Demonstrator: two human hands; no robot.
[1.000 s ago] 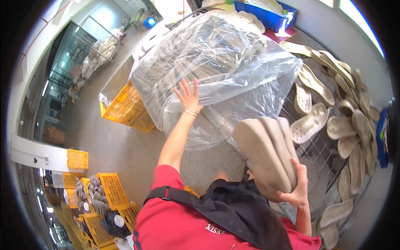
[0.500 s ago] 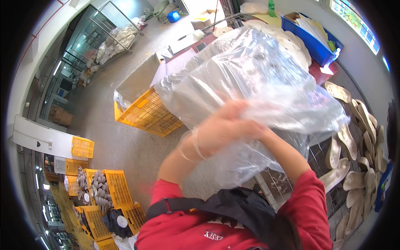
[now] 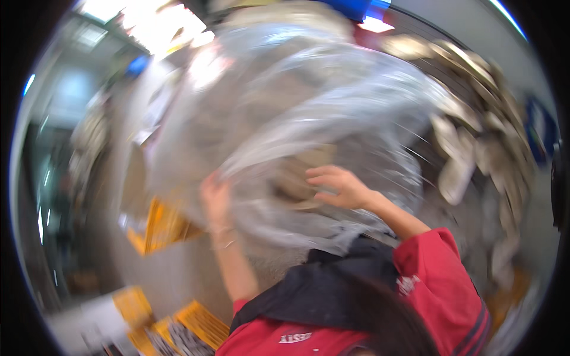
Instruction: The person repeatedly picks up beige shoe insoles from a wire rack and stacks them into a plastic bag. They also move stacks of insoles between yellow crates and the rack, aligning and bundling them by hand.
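A large clear plastic bag (image 3: 332,113) spreads in front of me, its mouth facing my body. My left hand (image 3: 215,199) is at the bag's left edge, its blurred fingers pinching the film. Over the bag's mouth, my right hand (image 3: 341,187) reaches in from the right with its fingers stretched apart and nothing in them. Tan, rounded shapes (image 3: 303,175) show at the mouth, left of my right hand; motion blur hides what they are.
Many pale shoe-sole-shaped pieces (image 3: 454,169) lie on a rack to the right. A yellow crate (image 3: 163,222) stands at the left, and more yellow crates (image 3: 199,323) are at the lower left. A blue bin (image 3: 344,9) is at the far edge.
The view has swung to the right. My hands, crossed close together before, are now apart, the left at the bag's edge and the right over its mouth. The bag is spread wider.
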